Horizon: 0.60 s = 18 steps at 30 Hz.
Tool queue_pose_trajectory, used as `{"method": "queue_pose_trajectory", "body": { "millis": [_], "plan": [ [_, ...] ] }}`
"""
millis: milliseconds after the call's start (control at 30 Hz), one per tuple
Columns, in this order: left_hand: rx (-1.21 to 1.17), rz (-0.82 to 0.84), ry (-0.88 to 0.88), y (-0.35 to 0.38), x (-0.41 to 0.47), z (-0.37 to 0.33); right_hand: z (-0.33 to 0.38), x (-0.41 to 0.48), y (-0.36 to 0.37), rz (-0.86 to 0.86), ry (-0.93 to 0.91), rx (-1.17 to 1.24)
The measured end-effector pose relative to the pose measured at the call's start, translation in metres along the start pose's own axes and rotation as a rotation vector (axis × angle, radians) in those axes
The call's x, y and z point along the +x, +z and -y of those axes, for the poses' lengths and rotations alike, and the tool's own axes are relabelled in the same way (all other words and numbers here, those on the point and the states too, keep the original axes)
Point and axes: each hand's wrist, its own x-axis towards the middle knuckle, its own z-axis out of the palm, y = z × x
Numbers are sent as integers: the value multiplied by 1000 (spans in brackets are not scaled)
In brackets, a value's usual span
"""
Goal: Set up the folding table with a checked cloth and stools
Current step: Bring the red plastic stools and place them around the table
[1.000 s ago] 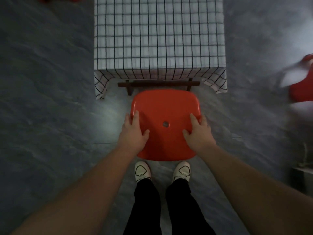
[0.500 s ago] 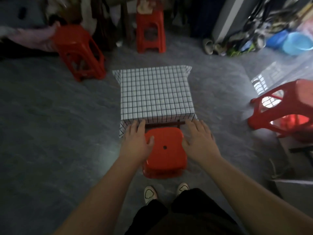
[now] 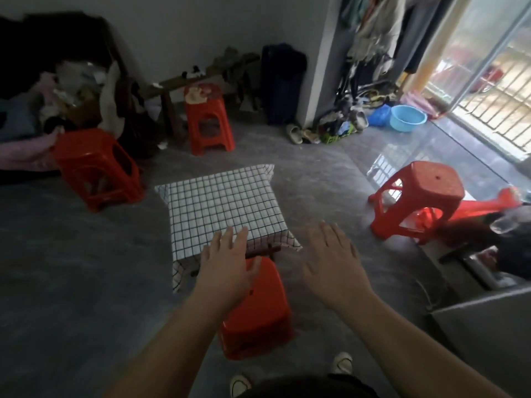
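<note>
A low folding table under a white cloth with black checks (image 3: 224, 208) stands mid-floor. A red plastic stool (image 3: 258, 317) stands on the floor at its near edge, in front of my feet. My left hand (image 3: 227, 268) hovers above the stool's far left corner with fingers spread and holds nothing. My right hand (image 3: 333, 262) is lifted to the right of the stool, fingers straight and empty. Three more red stools stand around: one at left (image 3: 94, 168), one at the back (image 3: 208, 124), one at right (image 3: 416, 199).
Piled clothes and clutter (image 3: 57, 90) fill the back left. Shoes (image 3: 296, 135) and a blue basin (image 3: 408, 119) lie by the pillar. A glass door with railing (image 3: 488, 90) is at the right. A grey box edge (image 3: 482, 308) and dark items sit at the near right.
Both hands have let go of the red stool and risen off it. My view has lifted from the floor to the room and swung to the right.
</note>
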Motion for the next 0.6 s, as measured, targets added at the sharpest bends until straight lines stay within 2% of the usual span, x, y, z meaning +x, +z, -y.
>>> {"method": "queue_pose_trajectory", "body": {
  "millis": [233,400,600],
  "plan": [
    [64,37,188,34,48,-130,-120,6,-32,-55,126,31],
    [110,59,266,66,85,-258,-252,4,-67,-92,229,12],
    [139,69,379,97,124,-420,-403,-6,-119,-212,350,-32]
  ]
}}
